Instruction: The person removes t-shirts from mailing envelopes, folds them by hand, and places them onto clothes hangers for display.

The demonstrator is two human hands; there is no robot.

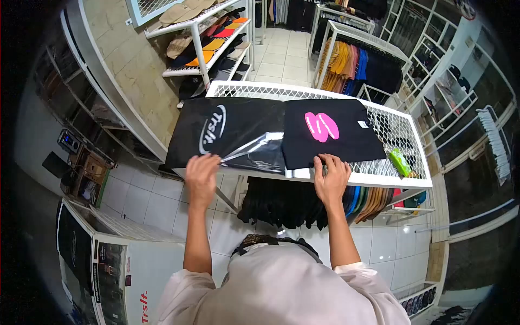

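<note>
A folded black T-shirt point(346, 143) with a pink print lies on a white mesh-topped table. Left of it, a black glossy plastic bag point(244, 122) with white "Trslt." lettering lies flat, its right edge meeting the shirt. My left hand point(201, 177) is at the bag's near edge with fingers bent onto the plastic, and creases run from there to the right. My right hand point(331, 176) rests at the shirt's near edge, thumb apart from the fingers, the fingertips on the fabric. A small green packet point(400, 162) lies right of the shirt.
The white table point(417, 146) has hanging garments point(281, 203) beneath it. A cap shelf point(208, 49) stands at the back left. A rack of coloured shirts point(346, 62) is behind the table. A white cabinet point(154, 276) stands at the lower left.
</note>
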